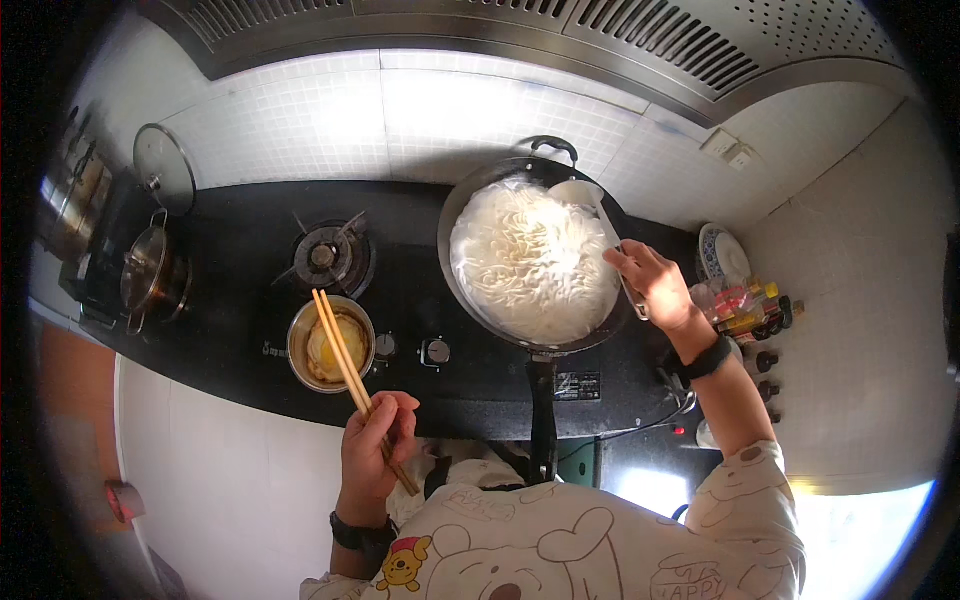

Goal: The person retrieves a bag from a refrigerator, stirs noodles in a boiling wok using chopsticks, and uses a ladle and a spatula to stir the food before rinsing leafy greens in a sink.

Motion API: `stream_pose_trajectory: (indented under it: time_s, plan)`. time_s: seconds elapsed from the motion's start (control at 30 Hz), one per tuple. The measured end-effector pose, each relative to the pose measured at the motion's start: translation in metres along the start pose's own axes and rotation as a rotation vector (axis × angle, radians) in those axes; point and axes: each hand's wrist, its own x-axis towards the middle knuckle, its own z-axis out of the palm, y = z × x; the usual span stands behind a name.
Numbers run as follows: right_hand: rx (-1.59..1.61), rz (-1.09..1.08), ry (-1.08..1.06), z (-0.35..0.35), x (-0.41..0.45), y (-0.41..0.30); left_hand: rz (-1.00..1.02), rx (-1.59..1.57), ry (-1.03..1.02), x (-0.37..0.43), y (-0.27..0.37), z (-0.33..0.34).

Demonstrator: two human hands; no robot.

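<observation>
My left hand [380, 442] grips a pair of wooden chopsticks [341, 352], their tips pointing up over a small metal bowl [293, 330] that holds a fried egg [322, 352]. With my right hand [656, 285] I hold the handle of a spatula or ladle [577, 193], its pale head at the upper right inside a large black wok [450, 277]. White noodles [525, 262] in pale, foamy liquid fill much of the wok. The wok's long black handle [543, 412] points toward me. Whether the egg is touched by the chopsticks cannot be told.
Left of the wok are a bare gas burner [324, 256] and a control knob [436, 352]. A lidded pot [150, 274] and a glass lid [163, 169] stand further left. Bottles [750, 307] and a patterned plate [724, 255] are at the right, and a range hood [465, 34] hangs above.
</observation>
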Motion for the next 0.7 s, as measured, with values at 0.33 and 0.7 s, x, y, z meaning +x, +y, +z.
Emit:
stream_pose_trajectory:
  time_s: [0.33,0.7]
  plan:
    - [0.046,0.049,0.09,-0.005,0.003,-0.018,-0.02,0.012,0.052,0.0,-0.005,-0.005]
    - [0.078,-0.002,0.038,-0.02,-0.014,-0.035,-0.021,0.003,0.084,0.002,-0.005,-0.007]
